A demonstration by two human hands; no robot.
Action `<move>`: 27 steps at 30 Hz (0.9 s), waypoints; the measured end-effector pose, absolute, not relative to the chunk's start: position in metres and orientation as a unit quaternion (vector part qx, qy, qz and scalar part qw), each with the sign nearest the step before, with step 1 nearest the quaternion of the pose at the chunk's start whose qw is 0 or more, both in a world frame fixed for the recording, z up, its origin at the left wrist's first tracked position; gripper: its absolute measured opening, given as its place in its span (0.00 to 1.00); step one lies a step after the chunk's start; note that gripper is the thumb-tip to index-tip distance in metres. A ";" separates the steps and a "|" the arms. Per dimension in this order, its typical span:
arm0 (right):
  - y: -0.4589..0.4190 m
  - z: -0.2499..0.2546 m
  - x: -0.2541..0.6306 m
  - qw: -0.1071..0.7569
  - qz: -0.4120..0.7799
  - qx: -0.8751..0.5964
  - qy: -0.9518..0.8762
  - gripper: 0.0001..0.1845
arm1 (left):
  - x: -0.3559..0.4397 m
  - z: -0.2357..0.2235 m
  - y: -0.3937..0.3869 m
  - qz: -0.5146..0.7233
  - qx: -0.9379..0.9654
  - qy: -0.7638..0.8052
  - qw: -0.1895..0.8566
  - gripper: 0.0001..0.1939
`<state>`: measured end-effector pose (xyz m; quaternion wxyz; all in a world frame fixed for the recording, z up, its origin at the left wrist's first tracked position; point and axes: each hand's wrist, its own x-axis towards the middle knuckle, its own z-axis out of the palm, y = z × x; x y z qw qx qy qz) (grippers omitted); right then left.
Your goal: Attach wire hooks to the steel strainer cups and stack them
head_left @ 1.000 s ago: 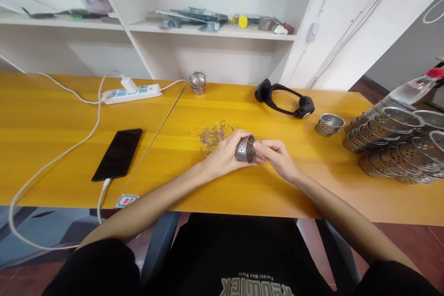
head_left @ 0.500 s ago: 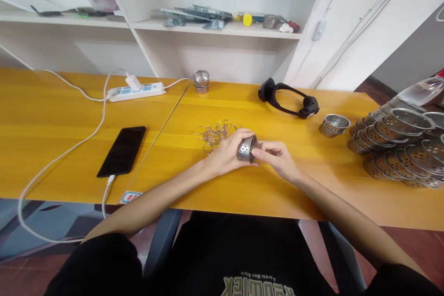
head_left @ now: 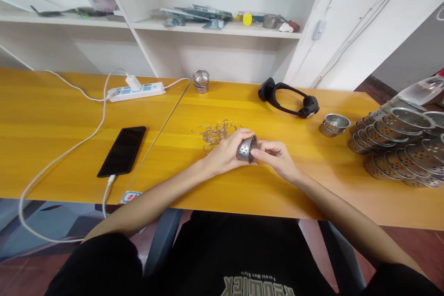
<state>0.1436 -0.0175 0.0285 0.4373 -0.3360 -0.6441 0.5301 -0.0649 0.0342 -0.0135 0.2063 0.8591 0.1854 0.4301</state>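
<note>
My left hand (head_left: 227,151) is wrapped around a small perforated metal strainer cup (head_left: 244,149), held tilted on its side with its mouth toward the right. At that mouth, the thumb of my right hand (head_left: 277,159) presses on the rim while its other fingers curl behind. Whether those curled fingers pinch anything else is hidden. Just beyond my left hand lies a loose pile of thin wire rings (head_left: 217,133) on the yellow table (head_left: 180,175).
Stacked strainer cups (head_left: 398,148) crowd the right side, with a small stack (head_left: 335,125) beside them and another (head_left: 201,81) at the back. A black headset-like band (head_left: 287,100), a phone (head_left: 122,151) on a white cable and a power strip (head_left: 137,91) also lie here.
</note>
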 end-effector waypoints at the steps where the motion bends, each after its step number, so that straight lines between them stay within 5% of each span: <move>1: -0.017 0.028 0.143 0.436 0.531 -0.335 -0.645 0.26 | -0.065 -0.014 0.035 0.426 0.862 0.184 0.202 0.39; 18: -0.017 0.027 0.147 0.423 0.511 -0.330 -0.672 0.26 | -0.066 -0.009 0.032 0.415 0.869 0.190 0.192 0.38; 27: -0.013 0.035 0.154 0.459 0.321 -0.408 -0.721 0.17 | -0.055 0.012 0.023 0.372 0.865 0.312 0.125 0.45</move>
